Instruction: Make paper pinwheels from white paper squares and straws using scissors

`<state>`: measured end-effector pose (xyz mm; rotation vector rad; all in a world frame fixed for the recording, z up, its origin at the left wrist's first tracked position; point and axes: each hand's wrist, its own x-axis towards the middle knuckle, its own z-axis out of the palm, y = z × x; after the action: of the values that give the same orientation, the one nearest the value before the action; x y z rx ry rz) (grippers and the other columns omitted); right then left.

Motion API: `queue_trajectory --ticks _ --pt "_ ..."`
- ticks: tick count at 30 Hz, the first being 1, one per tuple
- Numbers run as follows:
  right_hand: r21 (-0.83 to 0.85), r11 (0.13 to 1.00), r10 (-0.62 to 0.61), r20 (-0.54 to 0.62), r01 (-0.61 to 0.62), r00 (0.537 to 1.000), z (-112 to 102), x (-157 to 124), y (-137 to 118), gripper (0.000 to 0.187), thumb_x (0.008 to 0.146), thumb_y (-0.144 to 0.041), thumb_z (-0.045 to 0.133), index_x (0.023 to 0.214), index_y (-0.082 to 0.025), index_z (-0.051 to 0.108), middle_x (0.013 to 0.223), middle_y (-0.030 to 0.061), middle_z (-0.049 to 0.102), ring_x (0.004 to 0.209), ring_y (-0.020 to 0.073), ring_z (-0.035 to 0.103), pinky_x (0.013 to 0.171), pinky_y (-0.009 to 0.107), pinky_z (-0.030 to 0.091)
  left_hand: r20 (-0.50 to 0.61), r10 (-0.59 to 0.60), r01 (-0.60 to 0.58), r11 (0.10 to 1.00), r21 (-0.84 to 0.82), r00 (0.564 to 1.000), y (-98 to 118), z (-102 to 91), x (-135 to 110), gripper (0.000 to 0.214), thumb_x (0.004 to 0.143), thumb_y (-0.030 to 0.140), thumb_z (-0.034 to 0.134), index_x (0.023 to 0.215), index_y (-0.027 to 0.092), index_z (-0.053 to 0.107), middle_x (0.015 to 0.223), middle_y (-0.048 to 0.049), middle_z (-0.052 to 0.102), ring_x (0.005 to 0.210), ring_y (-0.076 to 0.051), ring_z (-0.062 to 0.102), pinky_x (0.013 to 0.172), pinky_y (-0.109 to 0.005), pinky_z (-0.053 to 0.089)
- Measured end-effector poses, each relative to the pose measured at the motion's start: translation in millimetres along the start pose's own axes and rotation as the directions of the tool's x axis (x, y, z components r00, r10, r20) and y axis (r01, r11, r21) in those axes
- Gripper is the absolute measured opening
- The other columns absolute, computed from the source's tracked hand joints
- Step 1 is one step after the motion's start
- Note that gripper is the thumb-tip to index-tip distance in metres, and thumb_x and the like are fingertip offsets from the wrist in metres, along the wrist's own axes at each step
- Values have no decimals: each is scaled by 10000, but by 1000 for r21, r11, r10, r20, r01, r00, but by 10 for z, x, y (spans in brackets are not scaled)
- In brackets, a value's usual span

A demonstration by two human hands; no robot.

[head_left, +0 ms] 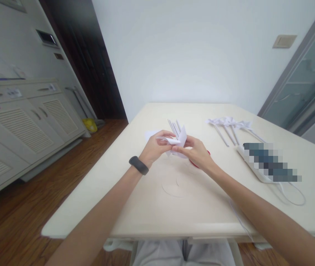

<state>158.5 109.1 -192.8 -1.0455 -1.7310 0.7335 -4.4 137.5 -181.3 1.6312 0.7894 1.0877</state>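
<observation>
Between my two hands, above the middle of the table, is a folded piece of white paper (183,135) with points sticking up and out. My left hand (159,145), with a dark band at the wrist, pinches its left side. The fingers of my right hand (197,150) close on its right side. Just beyond lie several thin white paper sticks (174,127), their near ends hidden by the paper. Something with a curved red edge (193,163) lies partly hidden under my right hand; its kind cannot be made out. Another flat white sheet (149,134) lies behind my left hand.
Several white paper flowers (228,121) on stick stems lie at the table's back right. Nearer is a white device (253,164) with a blurred-out top and a cable (303,199). Thin paper strips (171,195) lie before me on the cream table (96,192). A wall stands behind.
</observation>
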Motion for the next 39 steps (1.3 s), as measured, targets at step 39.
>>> queue_trajectory --ticks 39 --pt "-500 844 -313 -165 194 935 -118 13 -41 136 777 -318 599 843 -202 574 892 38 547 857 180 523 781 324 400 -123 -9 12 1000 21 992 -101 -9 40 321 664 202 661 957 114 562 983 -112 658 892 -218 626 799 -346 482"
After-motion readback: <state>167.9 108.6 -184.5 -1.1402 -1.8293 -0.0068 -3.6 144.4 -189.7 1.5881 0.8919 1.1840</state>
